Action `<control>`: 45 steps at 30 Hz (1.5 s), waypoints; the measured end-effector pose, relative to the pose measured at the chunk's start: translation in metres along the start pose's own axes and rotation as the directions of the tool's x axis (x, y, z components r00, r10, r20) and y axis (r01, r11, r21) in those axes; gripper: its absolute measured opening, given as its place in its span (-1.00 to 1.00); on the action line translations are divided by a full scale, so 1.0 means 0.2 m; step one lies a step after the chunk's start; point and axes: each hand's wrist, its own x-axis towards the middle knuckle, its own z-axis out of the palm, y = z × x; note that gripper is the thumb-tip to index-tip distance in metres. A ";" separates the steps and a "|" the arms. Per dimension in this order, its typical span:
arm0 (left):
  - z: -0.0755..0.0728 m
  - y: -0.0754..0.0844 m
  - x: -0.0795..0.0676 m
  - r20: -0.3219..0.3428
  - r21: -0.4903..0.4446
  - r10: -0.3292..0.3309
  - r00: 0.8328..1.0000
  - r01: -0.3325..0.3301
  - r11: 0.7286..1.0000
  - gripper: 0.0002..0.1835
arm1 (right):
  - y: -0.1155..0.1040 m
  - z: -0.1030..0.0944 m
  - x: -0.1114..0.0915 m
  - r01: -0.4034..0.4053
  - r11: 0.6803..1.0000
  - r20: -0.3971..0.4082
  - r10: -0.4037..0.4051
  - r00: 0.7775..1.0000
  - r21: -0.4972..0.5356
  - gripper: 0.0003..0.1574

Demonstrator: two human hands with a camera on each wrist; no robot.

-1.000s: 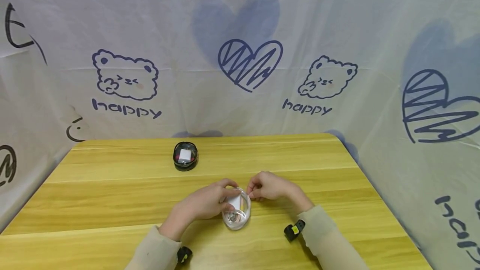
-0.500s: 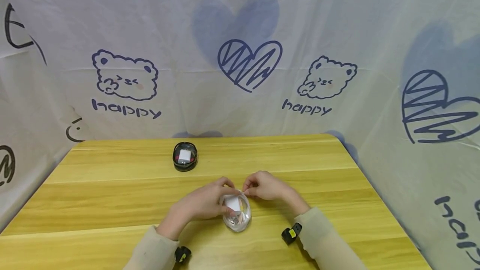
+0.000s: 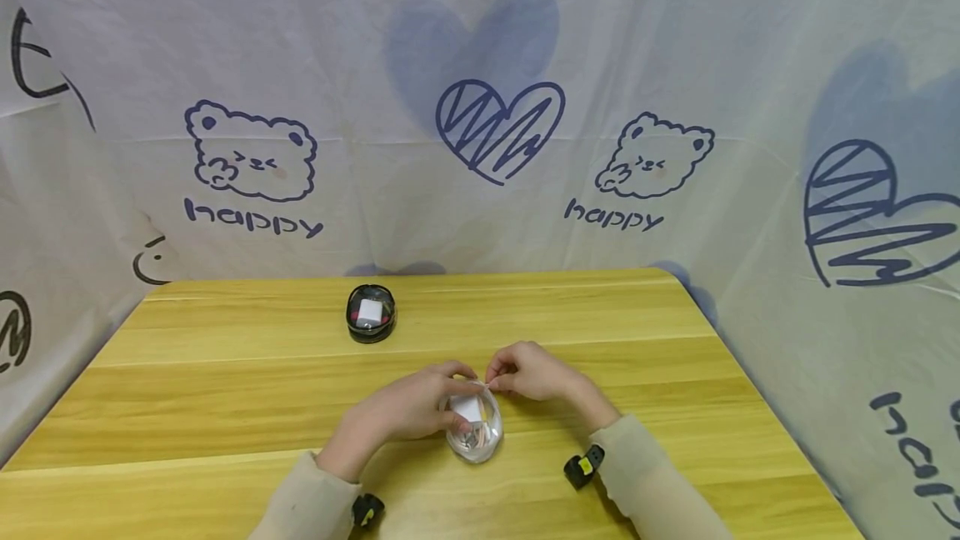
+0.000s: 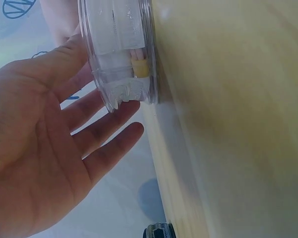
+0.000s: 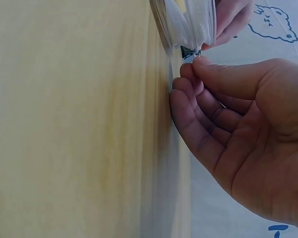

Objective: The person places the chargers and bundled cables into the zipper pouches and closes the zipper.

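Note:
A round clear zip pouch [image 3: 491,443] with white trim stands at the middle of the table's near half. Through its clear side show a white block [image 3: 467,408] like a charger plug and something with a yellow band [image 4: 140,68]. My left hand [image 3: 416,402] grips the pouch from the left, thumb on the clear face and fingers at the far edge. At the pouch's upper right rim, my right hand [image 3: 536,372] pinches the small zipper pull [image 5: 197,52] between thumb and index finger. The fingertips partly hide the pull.
Farther back and left on the wooden table [image 3: 225,407] sits a similar round pouch with black trim [image 3: 371,335], a white block inside. A white cloth [image 3: 360,65] with printed bears and hearts hangs behind the table and along its sides.
My right hand has moved slightly left along the pouch's rim, toward my left fingers. The pouch has shifted a little in my left hand's grip. Over the last half second almost nothing differs.

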 end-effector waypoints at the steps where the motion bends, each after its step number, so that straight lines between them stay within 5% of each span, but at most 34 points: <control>1: 0.00 0.00 0.00 -0.001 0.007 0.000 1.000 0.000 1.000 -0.42 | 0.00 0.00 0.00 -0.001 1.000 0.004 0.001 1.000 0.000 -0.90; 18: 0.02 0.00 0.01 -0.020 0.047 -0.038 0.999 0.039 0.998 -0.41 | 0.02 -0.04 -0.03 -0.031 0.999 0.129 0.026 0.991 0.037 -0.87; 34: -0.01 0.00 0.00 -0.045 -0.045 -0.042 0.998 0.040 0.998 -0.45 | 0.02 0.00 0.00 -0.012 1.000 -0.007 0.012 1.000 -0.005 -0.88; 45: -0.01 0.01 0.00 -0.017 -0.015 0.010 1.000 -0.010 1.000 -0.49 | 0.01 0.02 0.01 -0.031 0.999 -0.014 0.032 0.999 0.036 -0.87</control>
